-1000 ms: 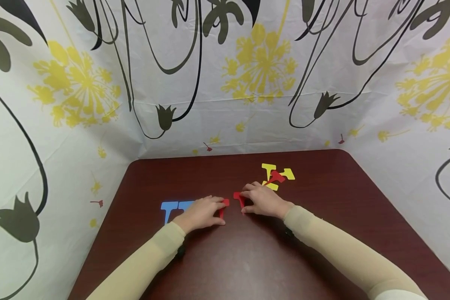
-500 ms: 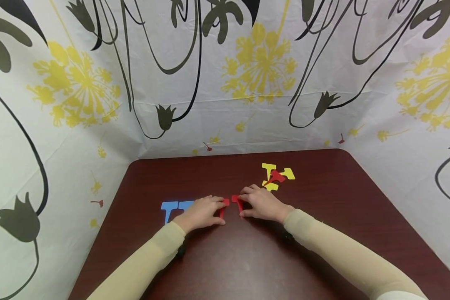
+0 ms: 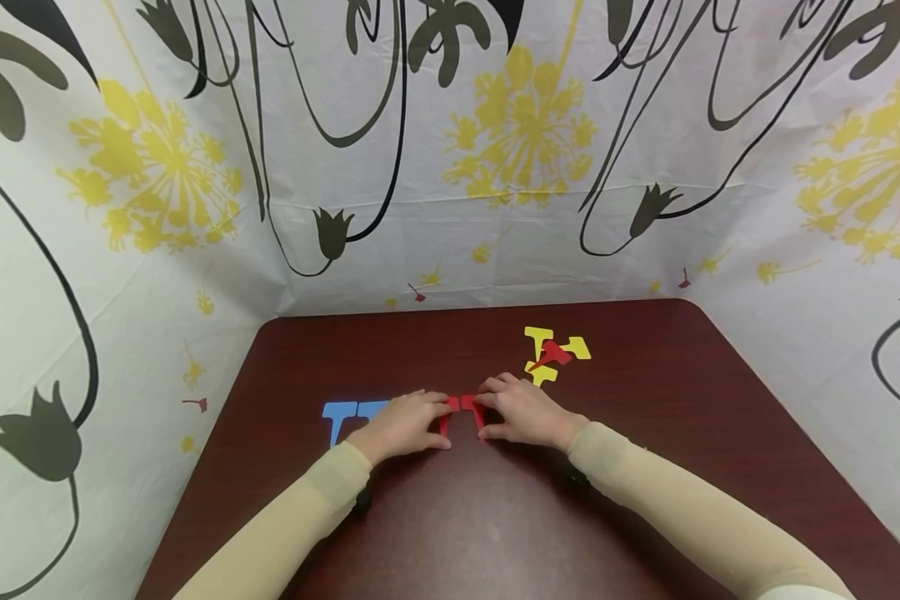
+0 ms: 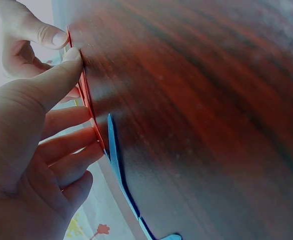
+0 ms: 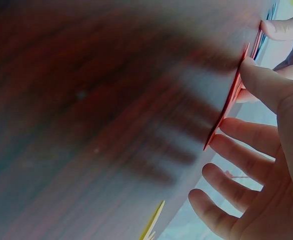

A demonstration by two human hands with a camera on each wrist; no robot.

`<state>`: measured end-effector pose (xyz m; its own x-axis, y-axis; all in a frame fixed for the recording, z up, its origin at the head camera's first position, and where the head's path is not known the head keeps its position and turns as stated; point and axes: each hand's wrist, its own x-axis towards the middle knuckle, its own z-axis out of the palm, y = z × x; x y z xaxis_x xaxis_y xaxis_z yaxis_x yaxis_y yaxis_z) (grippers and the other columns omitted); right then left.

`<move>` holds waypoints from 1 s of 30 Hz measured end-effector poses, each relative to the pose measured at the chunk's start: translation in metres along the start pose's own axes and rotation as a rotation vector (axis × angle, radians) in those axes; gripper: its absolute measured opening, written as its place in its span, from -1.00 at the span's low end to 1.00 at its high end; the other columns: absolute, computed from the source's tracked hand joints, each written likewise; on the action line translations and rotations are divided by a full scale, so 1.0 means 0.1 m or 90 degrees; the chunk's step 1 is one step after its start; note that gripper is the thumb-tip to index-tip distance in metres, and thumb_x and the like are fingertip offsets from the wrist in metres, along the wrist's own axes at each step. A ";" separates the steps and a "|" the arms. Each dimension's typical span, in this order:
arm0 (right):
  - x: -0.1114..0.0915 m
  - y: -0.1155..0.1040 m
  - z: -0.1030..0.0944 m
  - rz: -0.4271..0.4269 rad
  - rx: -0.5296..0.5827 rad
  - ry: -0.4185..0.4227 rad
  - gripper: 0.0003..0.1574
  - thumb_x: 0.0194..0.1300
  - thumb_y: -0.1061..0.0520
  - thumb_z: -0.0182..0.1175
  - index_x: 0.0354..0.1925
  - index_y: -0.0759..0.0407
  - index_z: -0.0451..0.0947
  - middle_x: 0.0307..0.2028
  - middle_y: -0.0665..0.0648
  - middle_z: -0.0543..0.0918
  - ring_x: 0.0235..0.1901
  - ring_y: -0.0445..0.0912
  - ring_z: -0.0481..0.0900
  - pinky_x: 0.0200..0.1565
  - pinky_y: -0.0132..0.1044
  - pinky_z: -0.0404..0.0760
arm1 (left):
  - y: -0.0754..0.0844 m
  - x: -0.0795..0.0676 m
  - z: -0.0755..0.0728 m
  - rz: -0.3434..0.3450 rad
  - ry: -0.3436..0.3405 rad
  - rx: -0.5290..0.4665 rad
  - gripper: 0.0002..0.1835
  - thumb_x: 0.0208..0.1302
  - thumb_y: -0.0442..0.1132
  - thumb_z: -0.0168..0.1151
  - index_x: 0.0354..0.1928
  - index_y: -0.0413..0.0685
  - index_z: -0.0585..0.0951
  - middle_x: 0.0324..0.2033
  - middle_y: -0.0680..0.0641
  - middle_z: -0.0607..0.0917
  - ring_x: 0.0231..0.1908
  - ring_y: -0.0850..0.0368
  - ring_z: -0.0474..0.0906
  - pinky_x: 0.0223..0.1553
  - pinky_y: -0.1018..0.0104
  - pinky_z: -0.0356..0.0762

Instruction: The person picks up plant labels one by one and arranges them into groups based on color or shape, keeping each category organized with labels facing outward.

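Note:
My left hand (image 3: pixel 403 427) holds a flat red T-shaped plant label (image 3: pixel 453 404) down on the table, partly covering it. Just to its right, my right hand (image 3: pixel 531 408) grips a second red T-shaped plant label (image 3: pixel 468 403) between thumb and fingers. The two red heads lie side by side with a thin gap. Two blue T-shaped labels (image 3: pixel 338 412) lie in line to the left, one partly under my left hand. In the right wrist view, thumb and fingertips touch the edge of the red label (image 5: pixel 229 102); the other fingers are spread off it.
Beyond my right hand lies a loose pile of yellow T-shaped labels (image 3: pixel 579 347) with one red label (image 3: pixel 555 353) on top. The dark wood-look table (image 3: pixel 450 533) ends at a patterned cloth (image 3: pixel 420 183) behind and at both sides.
My right hand has slid its red label leftward and slightly nearer, up to the other red label. The left hand has stayed in place.

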<state>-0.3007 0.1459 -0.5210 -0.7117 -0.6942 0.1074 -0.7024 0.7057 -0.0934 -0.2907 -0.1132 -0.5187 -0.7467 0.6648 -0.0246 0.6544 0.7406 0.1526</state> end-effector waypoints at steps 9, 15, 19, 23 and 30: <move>-0.01 -0.02 -0.02 -0.003 -0.003 -0.002 -0.21 0.18 -0.38 0.38 0.21 0.06 0.64 0.08 0.03 0.58 0.06 -0.05 0.45 -0.02 0.03 0.60 | 0.01 0.02 -0.02 -0.008 -0.006 -0.011 -0.28 0.19 0.29 0.37 0.31 0.09 0.60 0.33 -0.05 0.50 0.27 -0.06 0.47 0.26 -0.03 0.43; -0.01 -0.02 -0.02 -0.008 -0.002 0.003 -0.22 0.18 -0.37 0.38 0.20 0.06 0.64 0.08 0.02 0.58 0.06 -0.05 0.44 -0.03 0.02 0.60 | 0.01 0.03 -0.03 -0.019 -0.007 -0.013 -0.28 0.17 0.30 0.38 0.30 0.11 0.60 0.34 -0.03 0.50 0.27 -0.06 0.47 0.25 -0.04 0.44; -0.01 0.00 -0.02 -0.017 0.000 0.025 -0.23 0.17 -0.38 0.38 0.17 0.06 0.66 0.07 0.02 0.59 0.06 -0.05 0.45 -0.02 -0.02 0.60 | 0.01 0.03 -0.01 -0.021 -0.009 -0.018 -0.29 0.18 0.30 0.38 0.30 0.11 0.60 0.34 -0.03 0.49 0.29 -0.06 0.46 0.26 -0.04 0.43; -0.01 0.05 -0.04 -0.029 0.004 0.062 -0.27 0.16 -0.36 0.41 0.11 0.08 0.69 0.04 0.03 0.60 0.03 -0.04 0.47 0.02 -0.09 0.60 | 0.00 0.01 -0.01 -0.014 -0.003 -0.027 -0.26 0.19 0.28 0.38 0.33 0.07 0.58 0.36 -0.06 0.47 0.32 -0.07 0.42 0.31 -0.07 0.36; -0.01 0.23 -0.12 0.000 0.007 0.082 -0.35 0.22 -0.28 0.40 0.09 0.11 0.70 0.01 0.05 0.62 0.02 -0.01 0.50 0.01 -0.11 0.61 | 0.02 0.01 -0.06 -0.019 0.011 -0.041 -0.23 0.23 0.27 0.35 0.40 0.05 0.49 0.41 -0.07 0.41 0.41 -0.08 0.29 0.38 -0.09 0.23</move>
<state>-0.3157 0.1649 -0.5111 -0.7050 -0.6698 0.2331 -0.7029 0.7036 -0.1042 -0.2911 -0.1118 -0.5126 -0.7677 0.6407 -0.0138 0.6233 0.7516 0.2159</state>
